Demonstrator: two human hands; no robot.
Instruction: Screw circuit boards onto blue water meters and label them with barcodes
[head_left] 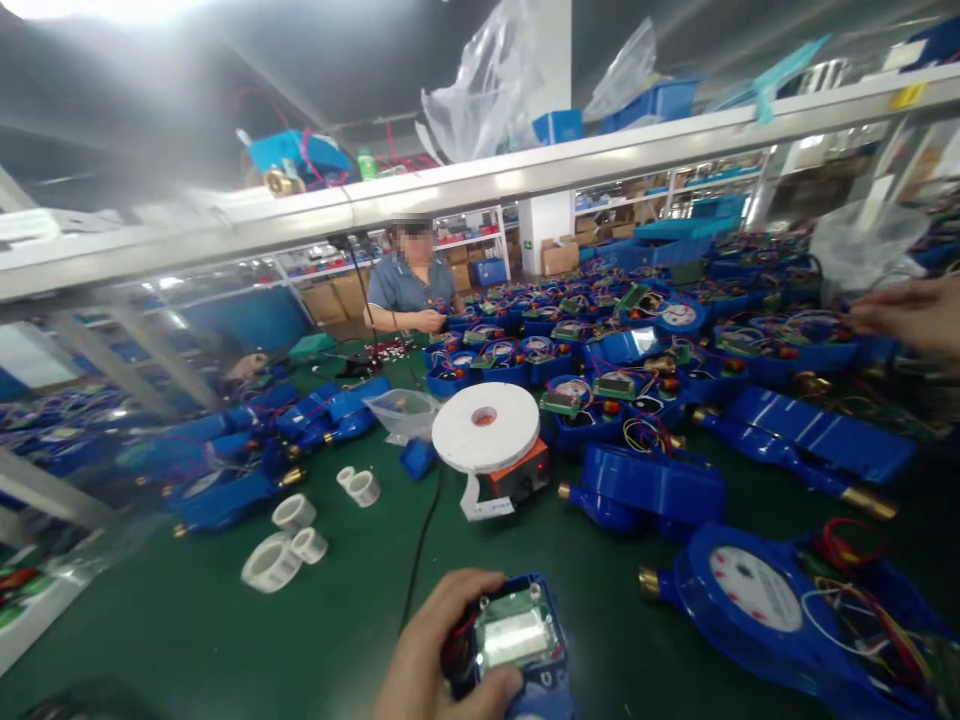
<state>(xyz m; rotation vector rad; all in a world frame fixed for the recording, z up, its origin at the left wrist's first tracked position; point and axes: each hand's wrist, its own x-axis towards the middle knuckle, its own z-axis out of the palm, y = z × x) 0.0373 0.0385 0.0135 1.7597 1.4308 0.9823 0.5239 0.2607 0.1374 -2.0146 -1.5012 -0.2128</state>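
At the bottom centre my left hand (431, 655) is closed round a blue water meter (551, 655). Its open housing shows a green circuit board with a display (517, 632), the thumb lying along its lower edge. My right hand (911, 312) reaches in at the right edge, over a row of open blue meters (791, 340) with loose wires. It is blurred, and whether its fingers hold anything is unclear. To the right of my left hand lies a larger blue meter (690, 590) with a white dial (756, 588) and coloured wires.
A white label roll (486, 425) rests on an orange and black device (525, 468). Several small label rolls (274, 562) lie on the green table (345, 630). More meters (652, 490) crowd the right. A person (412, 285) works across the table; a shelf rail (465, 190) crosses above.
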